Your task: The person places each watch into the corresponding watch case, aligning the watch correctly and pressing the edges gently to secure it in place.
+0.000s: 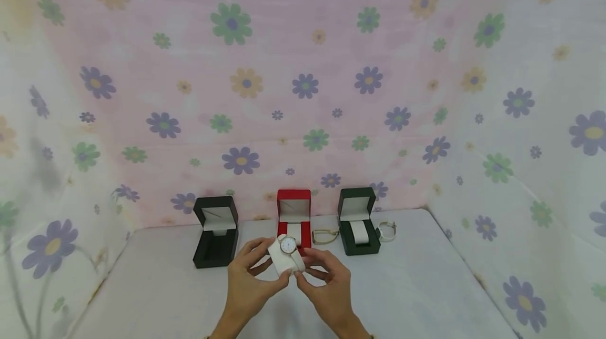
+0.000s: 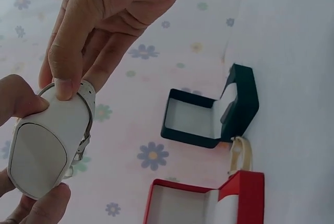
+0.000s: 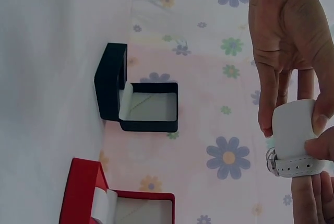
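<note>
Watch (image 1: pixel 287 245) strapped rnd wht cushion (image 1: pixel 279 261), L hand (image 1: pixel 251 278) & R hand (image 1: pixel 330 286) both pinching the cushion.

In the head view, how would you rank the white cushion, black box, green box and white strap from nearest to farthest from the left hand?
From the left hand:
1. White cushion: gripped by it.
2. Black box: open, beyond it on the left.
3. Green box: open, well over to the right.
4. White strap: just right of the green box.
</note>
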Tool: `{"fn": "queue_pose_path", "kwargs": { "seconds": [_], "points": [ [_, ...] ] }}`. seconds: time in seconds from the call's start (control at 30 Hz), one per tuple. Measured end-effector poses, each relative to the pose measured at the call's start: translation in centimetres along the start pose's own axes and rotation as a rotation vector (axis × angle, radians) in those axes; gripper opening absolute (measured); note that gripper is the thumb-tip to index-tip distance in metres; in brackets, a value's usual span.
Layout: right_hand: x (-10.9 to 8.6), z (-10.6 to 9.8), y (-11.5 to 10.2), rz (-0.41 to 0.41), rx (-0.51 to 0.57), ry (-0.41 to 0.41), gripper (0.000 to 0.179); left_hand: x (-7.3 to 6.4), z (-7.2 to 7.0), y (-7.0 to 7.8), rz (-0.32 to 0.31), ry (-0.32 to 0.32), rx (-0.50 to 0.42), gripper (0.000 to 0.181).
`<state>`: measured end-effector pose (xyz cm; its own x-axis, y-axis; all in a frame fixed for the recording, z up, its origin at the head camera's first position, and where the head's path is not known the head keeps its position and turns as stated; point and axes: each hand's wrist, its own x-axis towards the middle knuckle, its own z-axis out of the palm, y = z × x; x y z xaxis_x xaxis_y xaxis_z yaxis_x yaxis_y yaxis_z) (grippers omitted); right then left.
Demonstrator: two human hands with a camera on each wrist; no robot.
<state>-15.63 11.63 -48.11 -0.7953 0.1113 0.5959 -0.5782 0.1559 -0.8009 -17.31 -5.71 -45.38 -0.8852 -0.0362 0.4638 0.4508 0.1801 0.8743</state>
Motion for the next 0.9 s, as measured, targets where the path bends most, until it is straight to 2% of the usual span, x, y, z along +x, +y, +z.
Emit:
{"fn": "queue_pose_path", "kwargs": {
  "seconds": [0.2, 0.47, 0.57, 0.7, 0.9],
  "points": [
    [0.43, -0.56, 0.24, -0.059, 0.028, -0.046, 0.048, 0.28, -0.05, 0.46, 0.029, 0.003, -0.027, 0.066],
    [0.89, -0.32, 0.31, -0.190, -0.001, 0.046, 0.053, 0.36, 0.29, 0.90, -0.014, 0.006, -0.060, 0.066],
    [0.84, -0.05, 0.35, -0.204, -0.013, 0.085, 0.055, 0.40, 0.50, 0.91, -0.005, 0.018, -0.069, 0.065],
    [0.54, 0.16, -0.06, -0.170, -0.032, 0.113, 0.051, 0.50, 0.67, 0.94, -0.001, 0.032, -0.065, 0.064],
    [-0.06, 0.05, -0.62, -0.211, -0.010, 0.064, 0.045, 0.38, 0.35, 0.95, 0.004, 0.045, -0.059, 0.064]
  ]
}}
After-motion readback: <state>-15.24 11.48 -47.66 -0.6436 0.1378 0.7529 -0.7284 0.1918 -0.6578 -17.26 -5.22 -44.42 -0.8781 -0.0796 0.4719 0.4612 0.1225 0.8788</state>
